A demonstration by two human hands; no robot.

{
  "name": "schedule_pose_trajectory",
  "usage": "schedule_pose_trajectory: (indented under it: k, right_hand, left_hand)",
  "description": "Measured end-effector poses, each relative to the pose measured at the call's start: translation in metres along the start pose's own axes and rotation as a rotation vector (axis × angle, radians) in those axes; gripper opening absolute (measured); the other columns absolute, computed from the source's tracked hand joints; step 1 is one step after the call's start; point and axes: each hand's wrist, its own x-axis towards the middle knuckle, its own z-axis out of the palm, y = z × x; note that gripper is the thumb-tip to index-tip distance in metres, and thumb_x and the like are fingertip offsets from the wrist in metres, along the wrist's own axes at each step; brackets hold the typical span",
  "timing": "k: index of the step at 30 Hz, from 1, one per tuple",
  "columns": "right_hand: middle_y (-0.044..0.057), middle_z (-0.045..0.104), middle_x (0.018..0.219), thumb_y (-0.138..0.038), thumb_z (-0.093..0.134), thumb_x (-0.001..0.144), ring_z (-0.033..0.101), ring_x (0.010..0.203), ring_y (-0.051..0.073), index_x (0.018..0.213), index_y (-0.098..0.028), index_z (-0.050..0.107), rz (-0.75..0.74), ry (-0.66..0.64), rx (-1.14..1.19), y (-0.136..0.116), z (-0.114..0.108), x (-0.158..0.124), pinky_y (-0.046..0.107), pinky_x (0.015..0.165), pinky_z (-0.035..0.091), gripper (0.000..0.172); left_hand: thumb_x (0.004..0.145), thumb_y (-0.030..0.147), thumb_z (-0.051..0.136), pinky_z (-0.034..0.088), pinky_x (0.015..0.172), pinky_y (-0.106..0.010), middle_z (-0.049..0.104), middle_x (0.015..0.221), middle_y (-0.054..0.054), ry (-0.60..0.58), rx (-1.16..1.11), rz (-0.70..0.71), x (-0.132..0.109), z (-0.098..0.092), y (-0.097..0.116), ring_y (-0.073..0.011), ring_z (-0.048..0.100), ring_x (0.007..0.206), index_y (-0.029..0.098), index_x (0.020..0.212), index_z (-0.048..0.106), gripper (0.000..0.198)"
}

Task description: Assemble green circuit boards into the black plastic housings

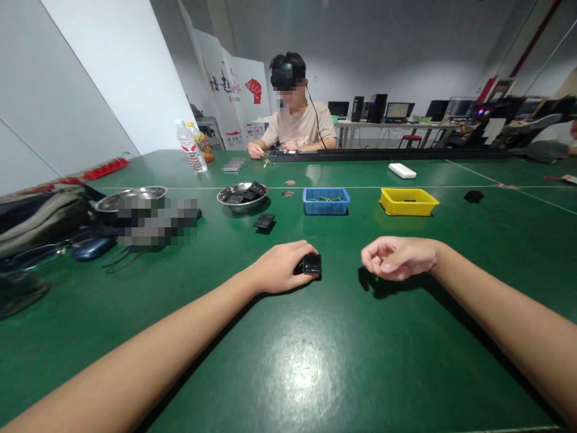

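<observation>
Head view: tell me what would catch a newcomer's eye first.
Likely the left hand, holding a small black part on the green table, with the right hand loosely curled to its right. Beyond them, a blue bin and a yellow bin stand out.

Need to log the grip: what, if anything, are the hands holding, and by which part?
The left hand grips a small black block by its near and far sides; the right hand shows nothing held.

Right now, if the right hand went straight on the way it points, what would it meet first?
Probably the black block in the left hand. The right hand looks raised off the table, so it might pass above.
</observation>
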Motion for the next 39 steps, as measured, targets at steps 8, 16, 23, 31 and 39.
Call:
schedule_pose_trajectory:
  k: [8, 16, 23, 31, 39]
  right_hand:
    - [0.007, 0.070, 0.096, -0.031, 0.074, 0.086, 0.064, 0.084, 0.019, 0.118, -0.017, 0.064, -0.276, 1.019, -0.965, -0.010, -0.034, 0.061, 0.030, 0.073, 0.054, 0.037]
    - [0.011, 0.062, 0.128, -0.037, 0.062, 0.097, 0.064, 0.109, 0.023, 0.128, -0.017, 0.060, -0.247, 1.082, -1.101, -0.007, -0.046, 0.095, 0.045, 0.092, 0.057, 0.037]
    - [0.007, 0.062, 0.086, -0.024, 0.065, 0.088, 0.055, 0.075, 0.020, 0.086, -0.019, 0.062, -0.296, 1.103, -1.286, 0.026, -0.019, 0.065, 0.029, 0.067, 0.042, 0.007]
    - [0.003, 0.060, 0.077, -0.022, 0.063, 0.088, 0.054, 0.067, 0.015, 0.080, -0.019, 0.063, -0.442, 0.948, -1.404, 0.047, 0.001, 0.026, 0.024, 0.063, 0.035, 0.009]
    - [0.005, 0.065, 0.081, -0.021, 0.061, 0.088, 0.057, 0.071, 0.016, 0.086, -0.019, 0.070, -0.385, 0.834, -1.613, 0.038, -0.001, 0.022, 0.025, 0.060, 0.029, 0.009]
  left_hand:
    - [0.085, 0.035, 0.065, 0.053, 0.080, -0.032, 0.068, 0.100, -0.006, 0.064, 0.001, -0.052, 0.001, 0.001, -0.007, -0.0218, 0.066, 0.091, 0.020, 0.105, 0.060, 0.025]
    - [0.081, 0.032, 0.066, 0.053, 0.082, -0.035, 0.067, 0.102, -0.007, 0.048, -0.028, -0.066, 0.001, 0.001, -0.007, -0.0229, 0.065, 0.092, 0.019, 0.104, 0.060, 0.027]
    - [0.080, 0.036, 0.068, 0.052, 0.080, -0.034, 0.067, 0.100, -0.007, 0.045, -0.014, -0.022, 0.000, 0.000, -0.007, -0.0229, 0.064, 0.090, 0.018, 0.102, 0.060, 0.029]
    - [0.088, 0.044, 0.060, 0.049, 0.070, -0.030, 0.068, 0.089, -0.005, 0.047, 0.002, 0.114, -0.001, -0.001, 0.002, -0.0188, 0.064, 0.077, 0.017, 0.098, 0.062, 0.028]
    - [0.096, 0.029, 0.050, 0.048, 0.066, -0.028, 0.065, 0.079, -0.004, 0.292, 0.059, 0.145, -0.002, -0.002, -0.001, -0.0156, 0.060, 0.072, 0.016, 0.091, 0.062, 0.018]
